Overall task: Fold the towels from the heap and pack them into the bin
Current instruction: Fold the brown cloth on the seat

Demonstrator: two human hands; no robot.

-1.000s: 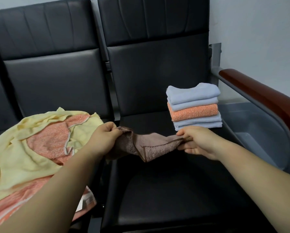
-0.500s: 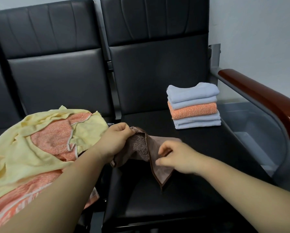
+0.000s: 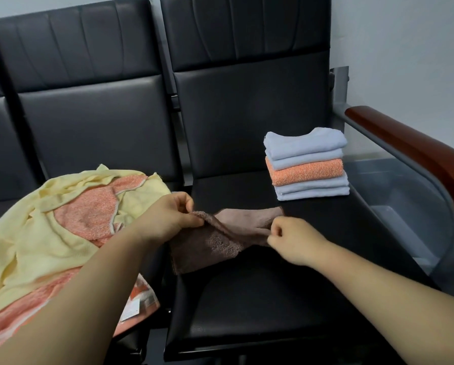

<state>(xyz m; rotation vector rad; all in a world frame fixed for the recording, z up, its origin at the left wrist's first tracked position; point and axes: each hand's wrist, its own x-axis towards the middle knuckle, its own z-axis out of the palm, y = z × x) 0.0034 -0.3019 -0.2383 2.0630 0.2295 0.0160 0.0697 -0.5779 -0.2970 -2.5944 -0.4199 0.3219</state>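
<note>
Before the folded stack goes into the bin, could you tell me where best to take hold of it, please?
Probably take the stack from the front, where its rounded folds face: one flat palm under the bottom pale blue towel, the other pressing on top. Loose layers would likely slip if pinched.

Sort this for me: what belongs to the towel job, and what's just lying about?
Job: brown towel, pinched by left hand and right hand; heap of unfolded towels; folded stack; bin.

Just there: seats; armrest; wall.
</note>
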